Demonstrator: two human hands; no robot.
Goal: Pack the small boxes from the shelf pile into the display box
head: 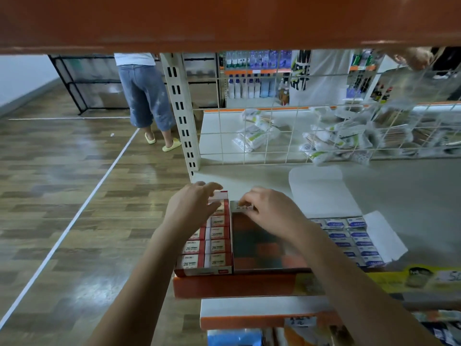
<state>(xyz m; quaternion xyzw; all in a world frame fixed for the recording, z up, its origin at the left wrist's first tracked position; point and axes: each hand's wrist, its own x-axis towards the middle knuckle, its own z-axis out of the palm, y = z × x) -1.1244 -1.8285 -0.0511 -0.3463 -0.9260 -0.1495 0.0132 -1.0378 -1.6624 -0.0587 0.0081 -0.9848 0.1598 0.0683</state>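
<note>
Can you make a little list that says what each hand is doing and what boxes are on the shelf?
left hand: left hand reaches over the far end of the red display box, fingers spread
right hand: right hand has fingers curled at the far edge of the blurred middle box
red display box: holds two rows of small boxes marked 2B
blue and white boxes: blue and white boxes lie in an open box to the right
shelf: pale shelf with a wire grid behind it

Left hand [193, 208] hovers, fingers spread; right hand [268, 211] apparently pinching, fingers curled
</note>
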